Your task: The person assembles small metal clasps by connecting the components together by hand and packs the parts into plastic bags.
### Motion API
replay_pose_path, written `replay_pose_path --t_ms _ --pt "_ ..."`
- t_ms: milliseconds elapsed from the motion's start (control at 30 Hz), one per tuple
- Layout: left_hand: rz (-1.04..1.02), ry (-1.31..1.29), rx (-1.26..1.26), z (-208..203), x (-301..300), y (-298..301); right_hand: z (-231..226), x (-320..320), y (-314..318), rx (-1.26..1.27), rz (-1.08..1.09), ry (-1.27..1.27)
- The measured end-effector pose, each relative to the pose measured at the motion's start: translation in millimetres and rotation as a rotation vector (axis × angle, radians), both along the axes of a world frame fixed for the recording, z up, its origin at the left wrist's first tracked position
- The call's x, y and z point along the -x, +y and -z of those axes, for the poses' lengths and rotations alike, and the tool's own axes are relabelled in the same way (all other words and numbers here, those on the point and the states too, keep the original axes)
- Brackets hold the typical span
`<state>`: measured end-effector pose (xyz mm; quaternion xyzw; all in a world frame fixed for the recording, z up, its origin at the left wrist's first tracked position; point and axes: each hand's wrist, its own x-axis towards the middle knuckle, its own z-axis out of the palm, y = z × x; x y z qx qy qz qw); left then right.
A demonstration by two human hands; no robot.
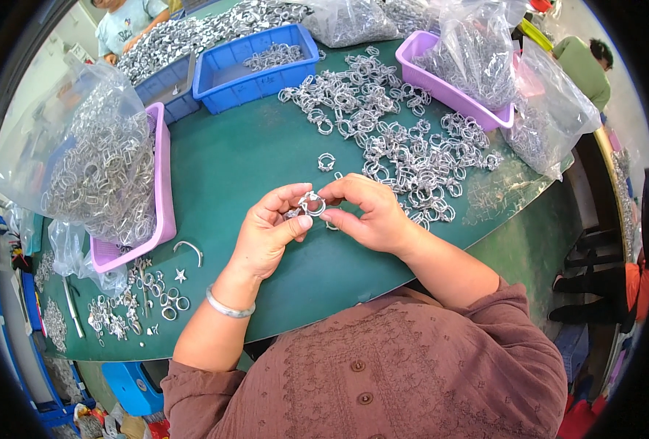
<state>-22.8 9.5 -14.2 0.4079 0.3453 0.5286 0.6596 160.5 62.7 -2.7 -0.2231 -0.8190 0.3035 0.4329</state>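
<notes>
Between my two hands, over the green table, is a small silver metal ring (pixel 316 212) with raised bits on its upper side. My left hand (pixel 267 228) pinches its left side between thumb and fingers, with another bit of silver metal showing by those fingers. My right hand (pixel 374 214) pinches the ring's right side with thumb and forefinger. Just beyond my hands a single loose ring (pixel 326 162) lies on the table. A wide heap of similar silver rings (pixel 405 157) spreads behind and right of my right hand.
A lilac bin (pixel 165 175) with a plastic bag of metal parts stands left; another lilac bin (pixel 456 95) is far right. Blue bins (pixel 258 77) stand at the back. Loose rings and star pieces (pixel 180 275) lie front left. A person (pixel 128 25) works across the green table (pixel 244 146).
</notes>
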Motion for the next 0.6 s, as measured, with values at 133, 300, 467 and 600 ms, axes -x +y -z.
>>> replay_pose_path --t_ms 133,300,467,600 --pt "-0.035 0.095 0.009 -3 -7 -1 3 -2 -5 0.217 -0.022 0.106" --pt "-0.103 0.023 0.119 -6 -2 -5 -33 -32 13 -0.130 0.201 0.037" --pt "-0.099 -0.034 0.189 -6 -1 0 -102 -144 73 -0.531 0.858 -0.021" --pt "-0.121 -0.042 0.224 -12 -9 -3 -165 -254 111 -0.807 1.300 -0.225"
